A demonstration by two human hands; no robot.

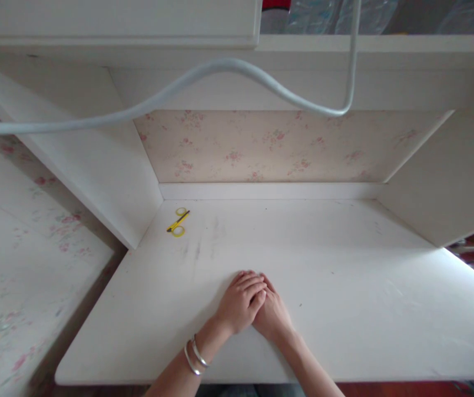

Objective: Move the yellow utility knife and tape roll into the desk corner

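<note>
My left hand (240, 302) lies palm down on the white desk (344, 286), with its fingers over my right hand (273, 315), which also rests flat near the front edge. Neither hand holds anything. Two silver bangles (194, 355) ring my left wrist. A small pair of yellow-handled scissors (177, 221) lies at the far left of the desk, well away from both hands.
A white cable (228, 69) hangs in a loop across the upper view. White side panels (96, 165) flank the desk, and floral wallpaper (270, 146) covers the back. A shelf (377, 44) above carries wrapped items. A floral surface (21, 248) sits on the left.
</note>
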